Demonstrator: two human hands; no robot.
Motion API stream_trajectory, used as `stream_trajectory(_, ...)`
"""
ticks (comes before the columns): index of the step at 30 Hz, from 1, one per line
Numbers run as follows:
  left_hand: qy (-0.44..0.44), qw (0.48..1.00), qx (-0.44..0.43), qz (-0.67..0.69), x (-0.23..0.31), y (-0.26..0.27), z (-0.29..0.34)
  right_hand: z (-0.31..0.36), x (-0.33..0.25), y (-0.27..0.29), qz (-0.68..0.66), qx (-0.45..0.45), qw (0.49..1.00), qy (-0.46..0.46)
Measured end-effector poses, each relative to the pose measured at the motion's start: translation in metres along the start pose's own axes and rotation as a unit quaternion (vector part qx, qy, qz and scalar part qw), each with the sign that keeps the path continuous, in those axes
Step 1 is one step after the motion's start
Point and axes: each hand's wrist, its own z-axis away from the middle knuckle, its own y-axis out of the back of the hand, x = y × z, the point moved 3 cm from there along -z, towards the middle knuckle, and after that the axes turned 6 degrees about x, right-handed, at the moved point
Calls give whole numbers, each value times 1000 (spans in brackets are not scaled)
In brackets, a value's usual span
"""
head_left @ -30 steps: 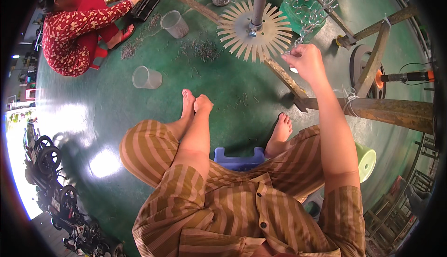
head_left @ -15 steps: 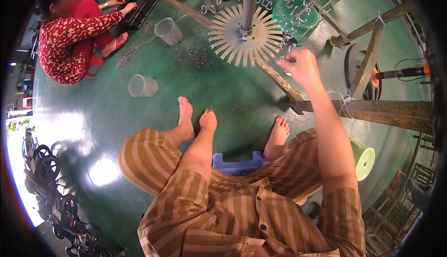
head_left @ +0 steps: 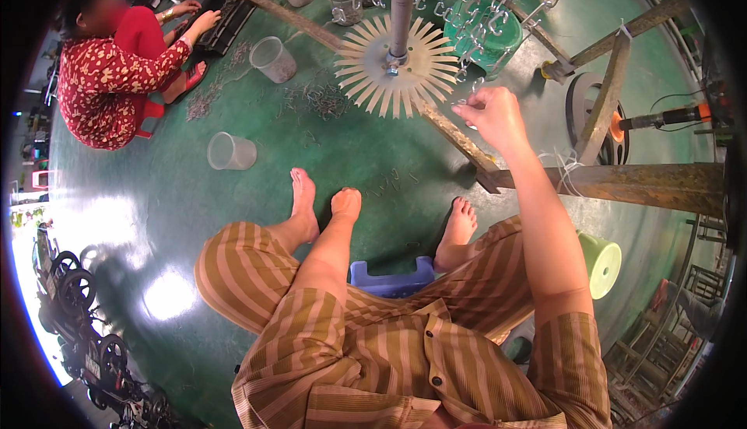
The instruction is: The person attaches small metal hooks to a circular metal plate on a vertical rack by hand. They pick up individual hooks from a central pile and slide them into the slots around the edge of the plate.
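Note:
My right hand [head_left: 493,118] is raised at the right of the slotted metal disc [head_left: 366,63], thumb and fingers pinched on a small shiny metal hook. Just above those fingers dangle linked metal hooks [head_left: 469,63]. The disc has fingers cut all round its rim and is bolted to the end of a grey upright pole [head_left: 401,9]. My left hand [head_left: 345,205] is closed in a fist, low between my knees; whatever it may hold is hidden.
Rusty frame beams [head_left: 646,188] run beside my right arm. A green basket [head_left: 506,40] stands beyond the hooks. A hook pile [head_left: 327,102] and clear tubs [head_left: 232,151] sit on the floor. Another person [head_left: 109,71] works over a black tray [head_left: 226,21] at left.
The whole view has shifted slightly, with the disc now a little lower and left. My right hand keeps its pinch beside the hooks; my left fist stays much the same.

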Motion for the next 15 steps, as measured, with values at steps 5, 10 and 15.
stream_trajectory(5,77,986,33,144,-1,22,-9,-1,-1,0,-7,-4,1000,10)
stream_trajectory(10,99,748,-176,633,42,112,-39,-2,-5,0,-20,-21,1000,3)
stream_trajectory(15,-23,621,-150,769,102,215,-42,-2,2,-1,-29,-24,999,4)
